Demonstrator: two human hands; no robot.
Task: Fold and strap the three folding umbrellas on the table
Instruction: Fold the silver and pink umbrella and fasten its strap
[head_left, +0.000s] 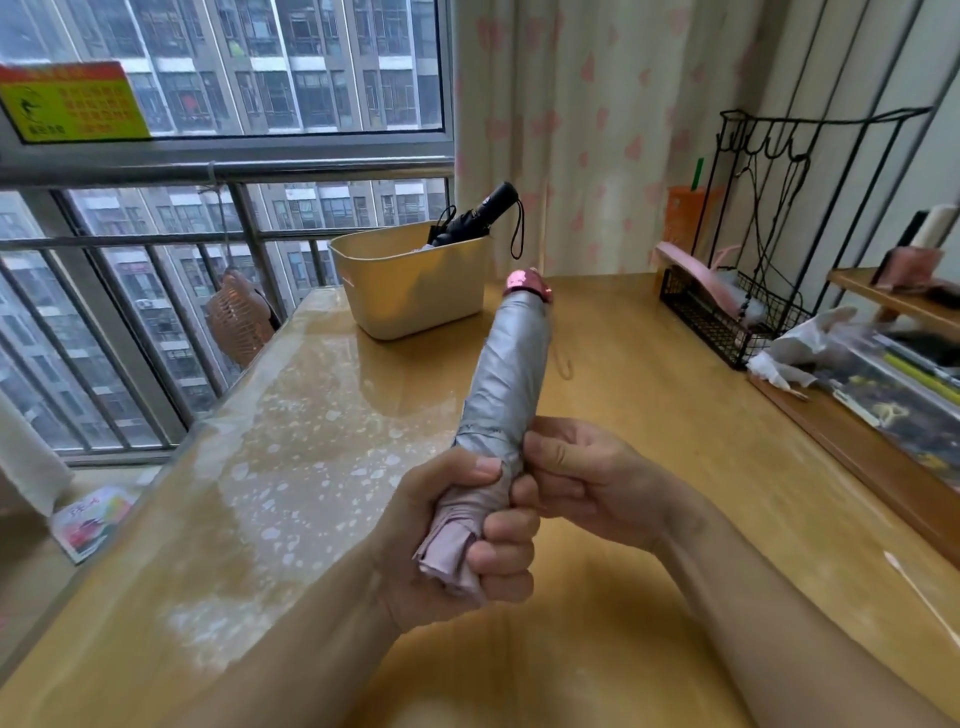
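A folded silver-grey umbrella (511, 364) with a pink handle cap at its far end is held up over the wooden table (649, 415), pointing away from me. My left hand (457, 530) grips its near end, where pale pink fabric folds stick out below the fist. My right hand (576, 478) pinches the umbrella just above the left hand, thumb on the wrapped canopy. A black folded umbrella (475, 215) with a wrist loop stands in a beige plastic bin (410, 291) at the table's far side.
A black wire rack (737, 312) with pink items stands at the back right. Clutter, crumpled plastic and a tray of small items fill the right edge. A window with a metal railing runs along the left. A curtain hangs behind the table.
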